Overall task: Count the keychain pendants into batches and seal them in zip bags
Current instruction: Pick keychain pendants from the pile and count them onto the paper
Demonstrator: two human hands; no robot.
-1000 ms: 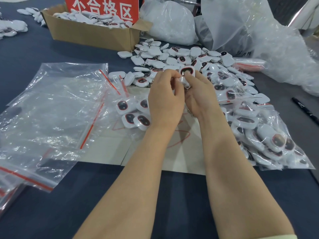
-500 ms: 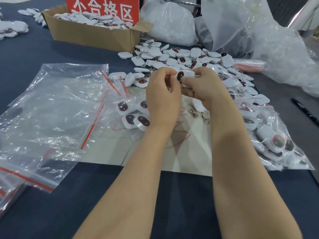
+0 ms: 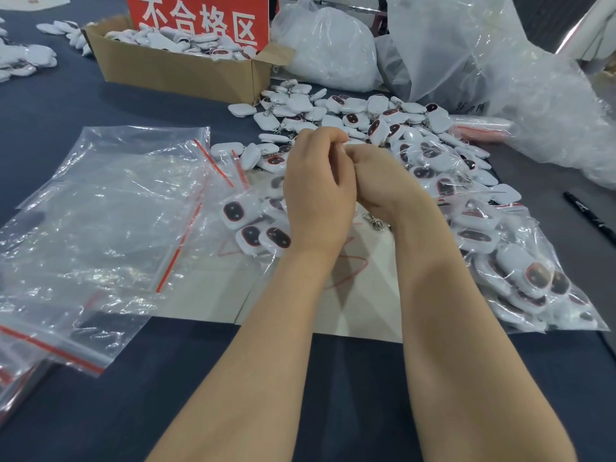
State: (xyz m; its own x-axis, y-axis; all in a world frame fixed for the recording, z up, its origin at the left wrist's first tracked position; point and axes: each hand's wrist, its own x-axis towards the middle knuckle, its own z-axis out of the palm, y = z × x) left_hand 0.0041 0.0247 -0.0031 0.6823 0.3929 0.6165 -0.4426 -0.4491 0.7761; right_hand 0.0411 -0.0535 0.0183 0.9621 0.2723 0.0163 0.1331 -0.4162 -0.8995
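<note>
My left hand (image 3: 316,195) and my right hand (image 3: 383,181) meet with curled fingers over the white paper sheet (image 3: 293,295). A keychain pendant sits between them, almost fully hidden. Its metal clasp (image 3: 375,222) dangles beneath my right hand. Behind the hands spreads a loose pile of white pendants (image 3: 350,111) with dark red-rimmed faces. Three pendants (image 3: 253,225) lie inside a zip bag just left of my left hand. A filled zip bag (image 3: 520,261) lies to the right.
Empty zip bags (image 3: 116,211) with red seal strips cover the left of the dark table. A cardboard box (image 3: 173,68) of pendants with a red sign (image 3: 200,21) stands at the back. Large plastic bags (image 3: 500,61) crowd the back right. A black pen (image 3: 590,218) lies at the right.
The pendant that showed above my fingertips is now hidden between my hands. My right hand has turned its knuckles up and closed against the left.
</note>
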